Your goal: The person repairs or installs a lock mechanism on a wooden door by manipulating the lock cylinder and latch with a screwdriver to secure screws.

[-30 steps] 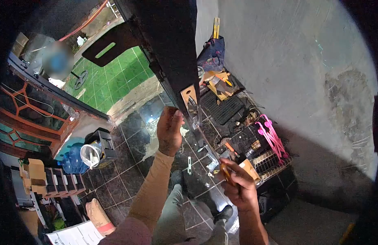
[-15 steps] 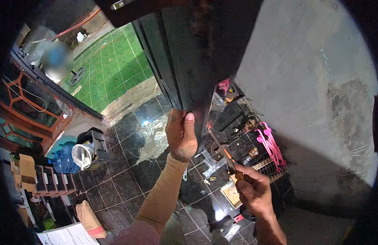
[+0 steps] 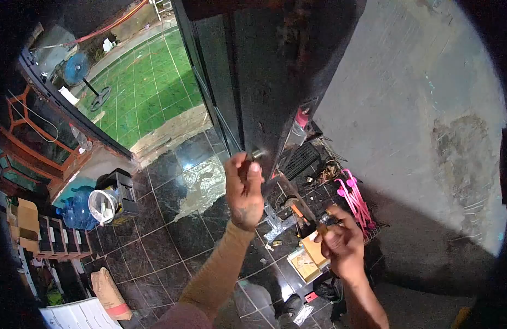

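A dark door (image 3: 270,82) stands upright in front of me. My left hand (image 3: 245,192) is at its lower part, fingers curled and thumb up, closed around a small dark piece that I cannot make out. A shiny metal bit (image 3: 259,154) shows just above those fingertips, against the door. To the right and lower, my right hand (image 3: 344,244) is closed on a screwdriver (image 3: 323,226) with an amber handle. Its tip is away from my left hand, and the fingers hide most of the grip.
Tools and parts lie on the dark tiles below, among them an orange-handled tool (image 3: 300,211), an open box (image 3: 305,265) and pink folded rods (image 3: 353,200). A white bucket (image 3: 102,207) and blue water jug (image 3: 78,211) stand left. A grey wall (image 3: 407,126) rises right.
My right hand has turned and moved slightly down, and the screwdriver shaft is less plain to see. My left fingers have loosened and shifted at the door. The whole view has shifted slightly.
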### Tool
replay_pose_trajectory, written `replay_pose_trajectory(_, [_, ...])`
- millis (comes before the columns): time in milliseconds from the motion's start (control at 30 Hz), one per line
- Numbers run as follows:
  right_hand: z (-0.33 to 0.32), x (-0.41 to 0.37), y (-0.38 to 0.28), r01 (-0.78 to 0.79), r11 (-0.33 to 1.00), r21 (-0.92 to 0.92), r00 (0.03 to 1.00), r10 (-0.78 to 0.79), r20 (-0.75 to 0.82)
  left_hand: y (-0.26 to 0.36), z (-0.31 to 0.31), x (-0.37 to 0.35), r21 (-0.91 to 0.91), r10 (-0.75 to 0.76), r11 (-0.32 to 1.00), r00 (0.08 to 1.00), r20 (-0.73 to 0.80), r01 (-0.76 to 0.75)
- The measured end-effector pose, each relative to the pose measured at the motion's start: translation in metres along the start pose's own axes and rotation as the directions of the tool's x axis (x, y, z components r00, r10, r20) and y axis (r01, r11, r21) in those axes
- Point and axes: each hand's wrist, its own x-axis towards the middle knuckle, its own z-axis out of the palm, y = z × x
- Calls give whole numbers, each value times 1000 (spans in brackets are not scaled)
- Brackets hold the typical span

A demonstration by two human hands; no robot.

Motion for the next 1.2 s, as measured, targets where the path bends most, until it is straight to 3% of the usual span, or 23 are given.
replay_pose_trajectory(33, [-2,4,-6,-218,924,315,975,196,100,-15,-4,-15,-35,-82,996,996,-22,81])
replay_pose_trajectory(100, [-12,8,-1,-363,881,302,925,300,234,-26,-9,-34,-5,-111,994,988,104,112])
replay_pose_trajectory(133, [-15,9,-2,-399,869,292,907,328,265,-27,-10,-37,-110,-158,979,982,107,170])
replay_pose_trajectory(200, [-16,11,-8,-468,843,265,867,380,322,-28,-13,-30,43,-8,999,986,164,1])
replay_pose_trajectory(233, [-15,8,-9,-465,842,274,871,380,311,-28,-15,-25,114,61,990,978,202,-85])
replay_pose_trajectory(267, [-11,6,-9,-461,842,282,875,378,303,-23,-18,-19,333,-6,940,972,234,-74])
replay_pose_trajectory(333, [0,3,-4,-430,858,282,892,355,280,-27,-10,-6,523,166,819,970,178,-236])
replay_pose_trajectory(367, [6,-1,-2,-335,921,198,932,293,213,-30,-5,1,614,251,732,955,158,-294])
replay_pose_trajectory(433, [15,-10,0,-136,991,2,986,136,97,-51,1,10,563,258,777,958,122,-281])
replay_pose_trajectory(467, [17,-9,9,104,935,-339,994,-89,61,-57,3,10,540,303,780,946,118,-317])
replay_pose_trajectory(500, [13,-5,23,450,697,-559,889,-409,205,-62,4,10,517,346,780,931,113,-352])
replay_pose_trajectory(567, [27,-10,16,521,282,-806,777,-548,310,-65,5,8,519,361,775,927,107,-362])
replay_pose_trajectory(700, [23,-7,17,528,24,-849,691,-593,413,-62,7,8,515,355,778,928,114,-360])
replay_pose_trajectory(733, [21,-3,18,587,35,-809,644,-626,441,-64,8,6,515,354,778,928,113,-359])
replay_pose_trajectory(767, [21,-7,13,435,554,-710,864,-479,155,-66,9,6,517,356,777,928,109,-359])
replay_pose_trajectory(800, [23,-13,2,135,903,-408,985,-166,-40,-68,11,8,528,396,757,913,98,-385])
replay_pose_trajectory(833, [24,-16,-7,-216,976,1,973,215,-84,-67,11,7,536,394,755,914,92,-379])
replay_pose_trajectory(867, [13,-11,-8,-306,924,231,950,282,133,-66,11,6,542,390,753,916,90,-374])
replay_pose_trajectory(1033, [14,-14,6,-492,708,506,867,347,358,-66,10,6,554,375,751,923,89,-359])
replay_pose_trajectory(1100, [8,-6,10,-474,744,472,873,325,364,-64,9,8,561,370,750,925,84,-351])
replay_pose_trajectory(1167, [16,-8,-7,-219,944,246,966,174,193,-59,6,10,547,338,770,937,88,-329])
replay_pose_trajectory(1200, [10,-6,-10,-82,991,105,973,56,225,-59,4,10,530,334,782,938,89,-328])
